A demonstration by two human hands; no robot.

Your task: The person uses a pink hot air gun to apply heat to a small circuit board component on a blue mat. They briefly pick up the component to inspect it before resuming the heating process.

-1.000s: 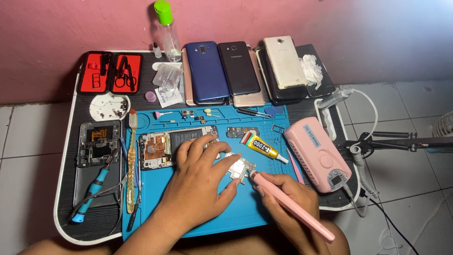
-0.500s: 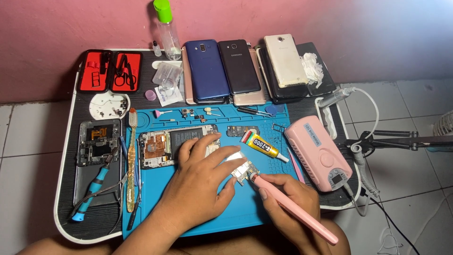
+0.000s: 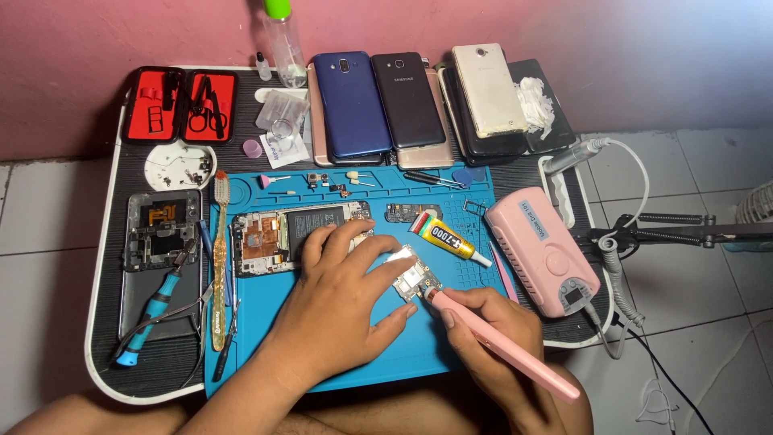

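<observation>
Left hand (image 3: 342, 298) is spread flat on the blue mat (image 3: 266, 330), fingertips pinning the small circuit board (image 3: 413, 279) near the mat's middle; right hand (image 3: 487, 338) is wrapped around the pink rotary pen (image 3: 503, 345), tip touching the board; pink control box (image 3: 541, 250) sits beyond.

**Surfaces and finishes**

The pink handpiece (image 3: 503, 346) in the right hand (image 3: 491, 338) looks like smooth matt plastic. Beneath the left hand (image 3: 338, 310) lies a matt blue rubbery mat (image 3: 419, 358) (faintly ribbed). Beyond it, glossy phone backs (image 3: 351, 103).
</observation>
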